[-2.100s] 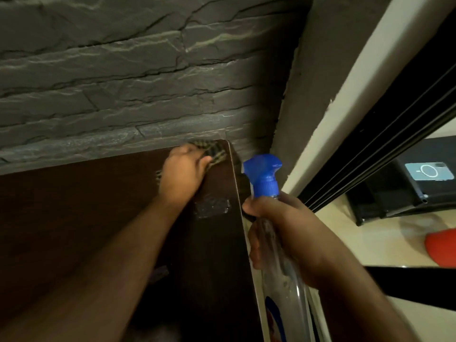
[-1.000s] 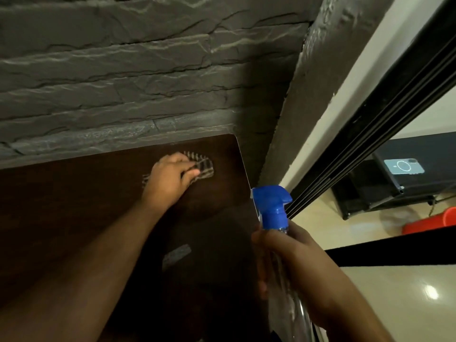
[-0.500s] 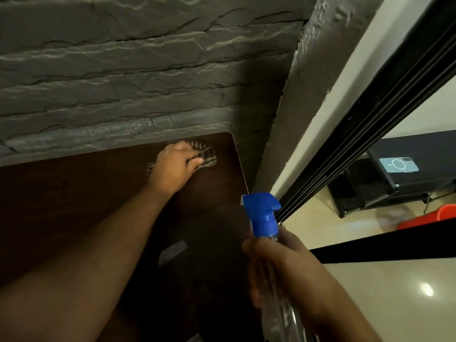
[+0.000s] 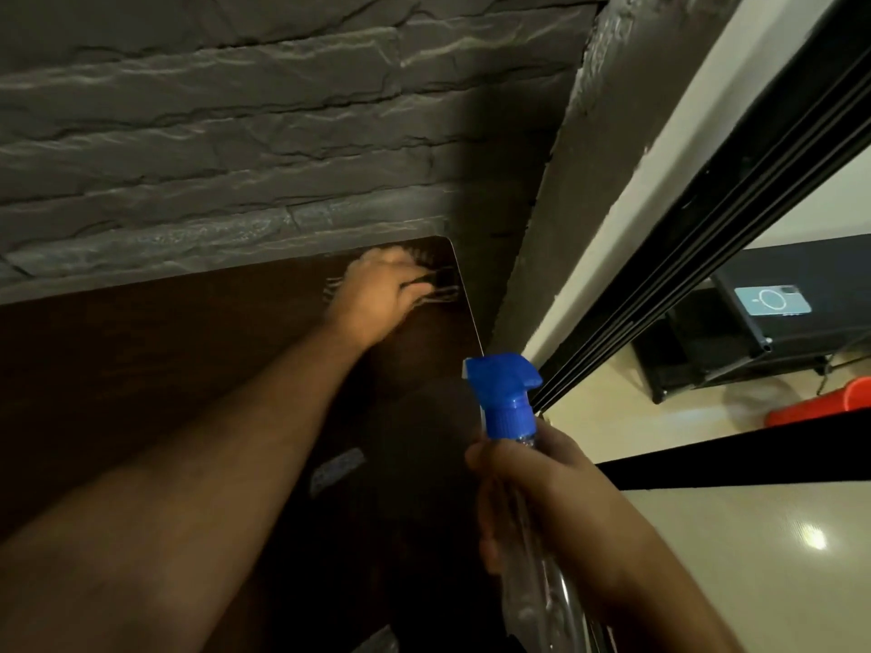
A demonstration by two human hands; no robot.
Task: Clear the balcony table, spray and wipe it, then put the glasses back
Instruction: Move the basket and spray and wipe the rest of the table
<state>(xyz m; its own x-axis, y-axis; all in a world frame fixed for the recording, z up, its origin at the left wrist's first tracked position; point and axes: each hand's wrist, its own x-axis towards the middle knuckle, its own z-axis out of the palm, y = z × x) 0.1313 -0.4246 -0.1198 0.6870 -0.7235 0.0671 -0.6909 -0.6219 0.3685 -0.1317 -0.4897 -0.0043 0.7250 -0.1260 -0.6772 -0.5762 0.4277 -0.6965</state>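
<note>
The left hand (image 4: 377,294) has slid the blurry cloth (image 4: 436,287) into the table (image 4: 141,346) corner, pressing it flat. The right hand (image 4: 542,492) grips the spray bottle (image 4: 506,393), its bottom cut off.

Two bare forearms were seen reaching in from the lower edge of the frame, uncovered from elbow to wrist, with fine hair along the left one. No sleeve, glove, ring or watch was worn on the left hand (image 4: 377,294) or the right hand (image 4: 542,501).
</note>
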